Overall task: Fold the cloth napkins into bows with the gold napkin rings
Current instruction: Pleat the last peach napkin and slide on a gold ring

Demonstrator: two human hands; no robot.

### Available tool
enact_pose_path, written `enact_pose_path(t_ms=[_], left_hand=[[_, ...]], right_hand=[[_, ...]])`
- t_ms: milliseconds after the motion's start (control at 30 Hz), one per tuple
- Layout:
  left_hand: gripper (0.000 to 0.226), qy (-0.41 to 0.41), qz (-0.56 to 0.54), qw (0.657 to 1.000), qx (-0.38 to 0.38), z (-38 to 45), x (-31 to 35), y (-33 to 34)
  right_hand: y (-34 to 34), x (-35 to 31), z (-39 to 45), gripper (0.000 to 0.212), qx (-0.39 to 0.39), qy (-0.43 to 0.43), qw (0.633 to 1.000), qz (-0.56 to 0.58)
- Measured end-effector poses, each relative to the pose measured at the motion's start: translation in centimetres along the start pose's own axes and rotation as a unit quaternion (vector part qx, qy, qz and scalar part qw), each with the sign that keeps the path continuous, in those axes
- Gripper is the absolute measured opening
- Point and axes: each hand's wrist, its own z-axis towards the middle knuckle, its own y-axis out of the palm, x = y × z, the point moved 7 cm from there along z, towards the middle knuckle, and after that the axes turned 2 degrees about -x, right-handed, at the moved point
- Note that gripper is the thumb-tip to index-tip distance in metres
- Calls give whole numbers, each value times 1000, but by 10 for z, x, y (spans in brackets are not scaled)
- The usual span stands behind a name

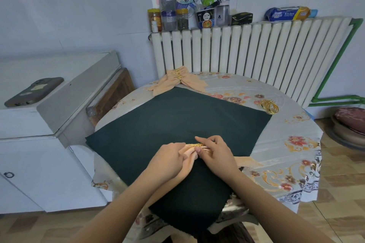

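Left hand (167, 159) bunches peach napkin (188, 153), right hand (214, 152) pinches gold ring (196, 145) onto it; next, likely centre ring, fan loops.

Two hands (167, 159) (216, 154), one green cloth (177, 116), one peach napkin (189, 153).

Home kitchen/dining corner. Evidence: round table (296, 144) with floral oilcloth, white radiator (256, 49) topped with food jars (167, 16) and noodle cup (206, 18), tiled walls, white appliance (49, 124) alongside.
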Motion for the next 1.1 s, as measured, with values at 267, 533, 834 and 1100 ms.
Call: enact_pose_path(t_ms=[267, 533, 834, 1100], left_hand=[[38, -21, -161, 987, -3, 3, -24, 30], [69, 35, 138, 989, 27, 17, -11, 11], [47, 169, -60, 983, 41, 36, 5, 48], [61, 115, 50, 985, 122, 30, 10, 49]], right_hand=[[-2, -2, -2, 38, 17, -4, 1000, -7], [1, -4, -3, 54, -16, -9, 1000, 1], [-14, 5, -23, 51, 64, 64, 996, 1], [-13, -21, -69, 35, 69, 58, 991, 96]])
